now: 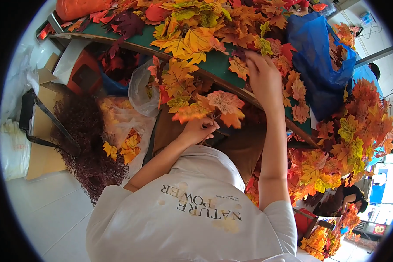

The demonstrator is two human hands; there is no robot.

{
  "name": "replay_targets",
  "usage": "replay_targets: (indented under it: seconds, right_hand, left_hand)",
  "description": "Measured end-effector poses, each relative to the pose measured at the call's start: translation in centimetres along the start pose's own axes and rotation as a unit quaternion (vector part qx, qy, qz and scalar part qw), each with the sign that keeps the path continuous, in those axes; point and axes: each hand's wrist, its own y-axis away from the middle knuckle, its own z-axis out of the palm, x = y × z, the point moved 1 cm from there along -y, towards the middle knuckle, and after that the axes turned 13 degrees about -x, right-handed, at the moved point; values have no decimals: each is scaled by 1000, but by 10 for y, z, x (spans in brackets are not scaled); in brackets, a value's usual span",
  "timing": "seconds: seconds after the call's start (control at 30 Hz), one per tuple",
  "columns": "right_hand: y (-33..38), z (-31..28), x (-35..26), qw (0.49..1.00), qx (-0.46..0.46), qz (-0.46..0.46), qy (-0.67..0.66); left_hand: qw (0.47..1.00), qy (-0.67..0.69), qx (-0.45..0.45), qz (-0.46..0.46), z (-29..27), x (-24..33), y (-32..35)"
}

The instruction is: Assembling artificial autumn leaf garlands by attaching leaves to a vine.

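Closest in: a pale shirt (183, 231) is filling the ground below the left fingers. The left hand (198, 131) is curling in front of the body, its fingers bunched together and apparently clamping the thin stem of a leaf spray (225, 103). The spray, pinkish to orange, is sitting just above and right of those fingers. Low pinch, probably so the leaves are fanning clear of the grip; the hold near the lap is presumably sparing it from the crowded surface beyond.

Next out: the right arm is spanning the edge of the desk (218, 69). The right hand (265, 83) is bending at the wrist, fingertips lying beside or on an orange leaf (239, 67) and a small maroon leaf (239, 53). Cannot tell whether these fingers are gripping either or merely touching.

Left of the left fingers, a clear bag (142, 89) is hanging near the desk edge. Well beyond it, a dark wiry bundle (85, 135) is spreading low, perhaps being kept off the desk for its bulk.

Past the right fingertips, orange leaves (244, 22) are heaping up, yellow leaves (192, 39) lying to their left, likely being piled there for easy reach. Right of those fingers, a blue bag (308, 56) is slumping open.

Farthest, lower right of both hands, a co-worker (353, 194) is bending over.
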Motion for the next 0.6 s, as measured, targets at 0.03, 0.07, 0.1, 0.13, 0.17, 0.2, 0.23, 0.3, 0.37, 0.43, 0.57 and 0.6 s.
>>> replay_targets:
  seconds: [0.03, 0.07, 0.1, 0.13, 0.17, 0.2, 0.23, 0.3, 0.37, 0.43, 0.57, 0.6]
  right_hand:
    - [-19, 9, 1, 1000, 15, -22, 1]
    - [-34, 22, 6, 1000, -9, -18, 22]
    - [-45, 36, 14, 998, -34, -13, 43]
    - [-54, 44, 25, 998, -34, -12, 42]
    - [-62, 51, 37, 992, -85, -1, 95]
    - [-65, 53, 37, 979, -140, 6, 146]
    - [-65, 50, 38, 979, -143, 5, 143]
    - [-67, 35, 37, 969, -156, -25, 190]
    - [-64, 16, 38, 989, -78, 16, 120]
    - [-54, -14, 36, 993, 26, 107, -52]
    - [-5, -37, 23, 831, 230, 78, -501]
    - [11, -30, 18, 819, 225, 82, -521]
  left_hand:
    - [1000, -1, -1, -1, 1, 6, 3]
    - [1000, 16, 22, 3, 1, 12, 6]
    - [998, 33, 44, 6, 0, 16, 7]
    - [994, -97, 49, 9, -3, 15, 6]
    - [994, -98, 47, 7, -4, 22, 7]
    - [981, -170, 83, 29, -3, 32, 11]
    - [962, -242, 116, 50, -4, 38, 14]
    - [924, -338, 156, 87, -6, 33, 13]
    - [847, -448, 212, 192, -5, 33, 13]
    - [909, -343, 167, 165, -1, 44, 17]
    - [981, 23, 37, 191, 4, 62, 21]
    - [972, 102, 16, 213, 6, 63, 22]
